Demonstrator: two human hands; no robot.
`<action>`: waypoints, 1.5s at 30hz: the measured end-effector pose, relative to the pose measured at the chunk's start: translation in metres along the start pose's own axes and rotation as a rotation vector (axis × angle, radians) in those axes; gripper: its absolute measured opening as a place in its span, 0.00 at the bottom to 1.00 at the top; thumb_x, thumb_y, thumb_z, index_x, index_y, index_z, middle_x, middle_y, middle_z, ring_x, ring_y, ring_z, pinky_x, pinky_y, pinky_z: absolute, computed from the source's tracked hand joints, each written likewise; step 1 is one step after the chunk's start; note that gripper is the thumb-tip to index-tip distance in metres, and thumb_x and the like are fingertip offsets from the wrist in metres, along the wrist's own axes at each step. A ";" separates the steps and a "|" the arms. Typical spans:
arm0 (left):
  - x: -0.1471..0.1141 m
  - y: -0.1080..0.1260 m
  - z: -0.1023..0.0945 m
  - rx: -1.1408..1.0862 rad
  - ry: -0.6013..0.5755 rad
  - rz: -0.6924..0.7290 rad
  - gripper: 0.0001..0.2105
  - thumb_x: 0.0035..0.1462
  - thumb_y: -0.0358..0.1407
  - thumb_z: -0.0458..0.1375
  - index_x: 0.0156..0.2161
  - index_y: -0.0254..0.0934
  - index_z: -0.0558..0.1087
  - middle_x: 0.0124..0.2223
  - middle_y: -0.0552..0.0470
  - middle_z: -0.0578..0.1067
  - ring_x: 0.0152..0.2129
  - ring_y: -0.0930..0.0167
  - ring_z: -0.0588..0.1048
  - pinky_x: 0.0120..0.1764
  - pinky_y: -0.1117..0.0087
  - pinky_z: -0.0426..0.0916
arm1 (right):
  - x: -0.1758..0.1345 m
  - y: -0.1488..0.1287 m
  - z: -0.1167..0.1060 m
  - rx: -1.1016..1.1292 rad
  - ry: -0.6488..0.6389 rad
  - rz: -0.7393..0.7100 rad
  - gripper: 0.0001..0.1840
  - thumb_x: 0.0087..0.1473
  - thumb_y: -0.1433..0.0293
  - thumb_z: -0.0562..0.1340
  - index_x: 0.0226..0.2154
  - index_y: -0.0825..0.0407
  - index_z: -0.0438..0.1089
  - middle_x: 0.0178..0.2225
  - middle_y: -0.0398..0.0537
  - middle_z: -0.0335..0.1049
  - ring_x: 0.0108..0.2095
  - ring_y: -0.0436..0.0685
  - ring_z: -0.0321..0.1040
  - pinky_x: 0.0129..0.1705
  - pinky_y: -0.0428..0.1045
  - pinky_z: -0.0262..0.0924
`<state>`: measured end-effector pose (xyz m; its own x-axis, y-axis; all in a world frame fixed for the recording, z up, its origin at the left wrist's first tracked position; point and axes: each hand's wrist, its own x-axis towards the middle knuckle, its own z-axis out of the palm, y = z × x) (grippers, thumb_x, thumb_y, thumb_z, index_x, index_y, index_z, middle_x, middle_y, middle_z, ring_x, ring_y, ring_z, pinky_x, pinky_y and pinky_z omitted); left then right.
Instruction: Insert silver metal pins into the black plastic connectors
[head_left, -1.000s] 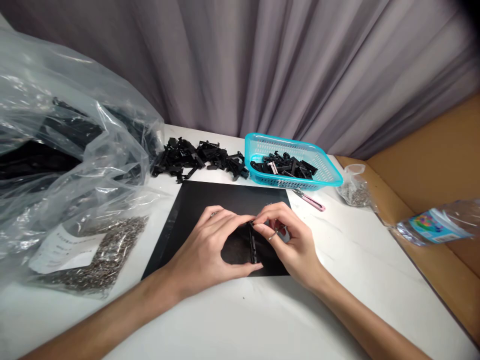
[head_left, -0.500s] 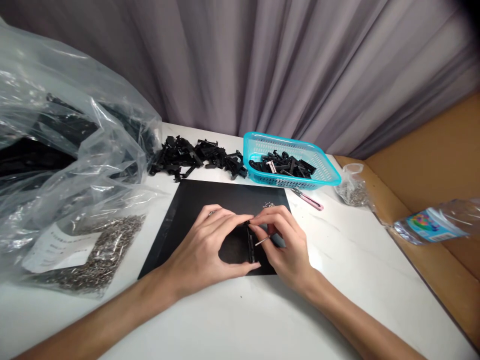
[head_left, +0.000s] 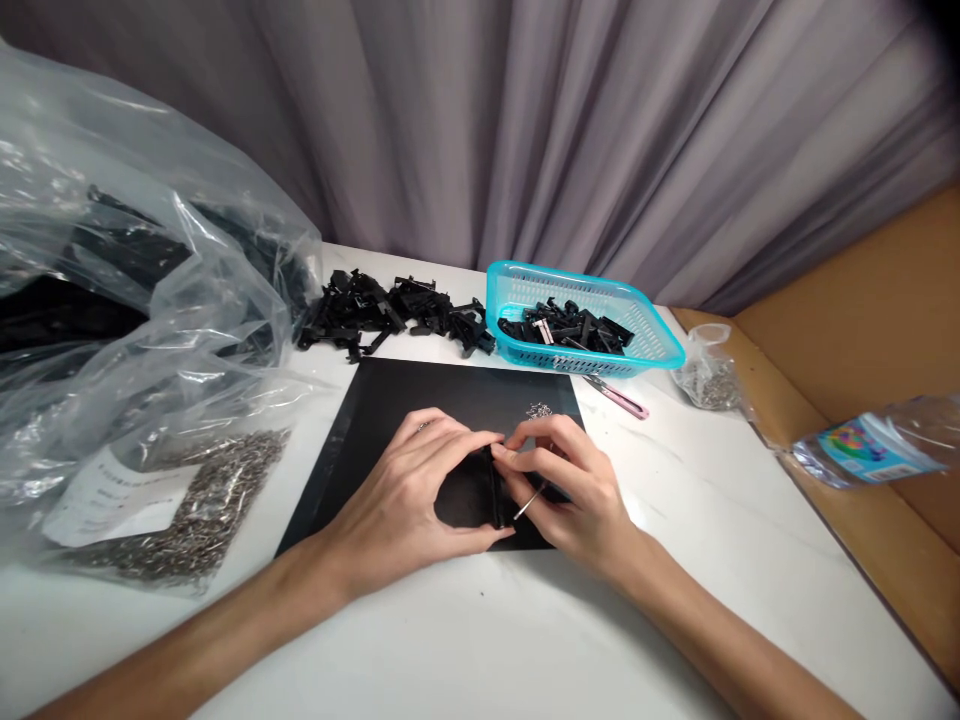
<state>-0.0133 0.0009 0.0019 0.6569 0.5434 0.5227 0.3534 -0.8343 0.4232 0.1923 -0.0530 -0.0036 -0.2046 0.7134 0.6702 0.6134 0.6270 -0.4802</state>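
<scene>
Close fingertip work on a black strip, just below the centre of the frame
Far left, a bag of metal pins lies on the desk; the left hand, thumb and forefinger curved wide apart, spans the strip end to end above a black mat; the right hand, fingers pinched in, meets the strip's upper end and has a thin metal rod tucked in its grasp; upper right of centre sits a blue basket. The step in hand looks like fine handling of that upper end, its detail hidden by fingers; the next move seems to call for a steady left-hand hold
</scene>
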 end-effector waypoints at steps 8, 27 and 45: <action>0.001 0.000 -0.003 -0.001 0.005 -0.008 0.30 0.47 0.42 0.72 0.55 0.39 0.71 0.47 0.47 0.79 0.45 0.59 0.74 0.52 0.54 0.70 | 0.011 0.006 -0.012 0.346 -0.079 0.281 0.07 0.64 0.69 0.65 0.41 0.45 0.81 0.39 0.47 0.76 0.41 0.57 0.72 0.46 0.55 0.68; 0.002 -0.003 0.000 0.029 -0.039 0.028 0.28 0.49 0.38 0.71 0.55 0.38 0.70 0.50 0.47 0.79 0.48 0.59 0.74 0.55 0.54 0.67 | 0.015 0.006 -0.002 0.636 -0.053 0.696 0.18 0.50 0.55 0.74 0.36 0.51 0.78 0.29 0.42 0.70 0.25 0.48 0.56 0.25 0.47 0.50; 0.002 -0.007 0.001 0.011 -0.201 -0.188 0.32 0.42 0.46 0.75 0.54 0.43 0.76 0.49 0.47 0.78 0.53 0.54 0.68 0.55 0.52 0.70 | 0.012 0.015 -0.010 0.464 -0.115 0.577 0.20 0.68 0.54 0.58 0.45 0.49 0.79 0.34 0.46 0.68 0.34 0.53 0.65 0.36 0.49 0.60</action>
<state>-0.0136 0.0082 -0.0009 0.6977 0.6604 0.2776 0.4881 -0.7219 0.4906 0.2069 -0.0380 0.0030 -0.0420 0.9813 0.1880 0.2678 0.1923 -0.9441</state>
